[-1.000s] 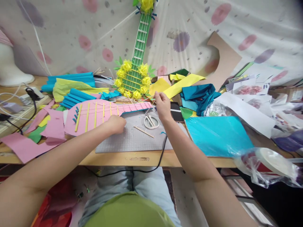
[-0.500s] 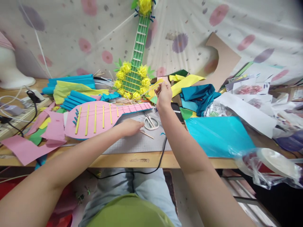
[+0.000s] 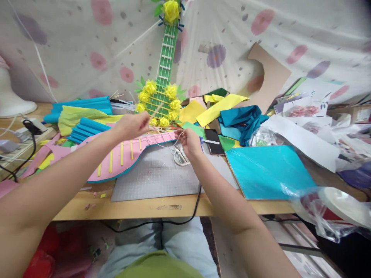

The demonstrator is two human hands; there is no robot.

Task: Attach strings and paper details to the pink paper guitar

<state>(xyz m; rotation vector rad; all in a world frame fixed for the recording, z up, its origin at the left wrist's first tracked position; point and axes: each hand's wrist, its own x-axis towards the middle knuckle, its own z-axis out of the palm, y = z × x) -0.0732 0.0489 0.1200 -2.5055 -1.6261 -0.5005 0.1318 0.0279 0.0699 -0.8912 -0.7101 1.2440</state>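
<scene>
My left hand (image 3: 138,124) is closed around a thin wooden stick (image 3: 157,110), raised above the neck of a pink paper guitar (image 3: 116,156). Yellow strips cross the guitar's body, and thin strings run along its neck. At the neck's end my right hand (image 3: 188,142) pinches a white string (image 3: 165,146), part of which loops down. Directly below that hand, white-handled scissors (image 3: 181,157) lie on a grey cutting mat (image 3: 150,173), partly covered by the fingers and string.
A green paper guitar with yellow flowers (image 3: 164,73) leans against the curtain. To the right lie a phone (image 3: 213,141), a blue sheet (image 3: 269,170) and a plastic-wrapped roll (image 3: 342,204). Yellow paper (image 3: 222,108) and blue paper rolls (image 3: 79,106) crowd the back. A black cable (image 3: 150,222) hangs in front.
My left hand has picked up the wooden stick from the mat and risen up and left. My right hand has come down toward the scissors. The pink guitar has shifted and turned slightly.
</scene>
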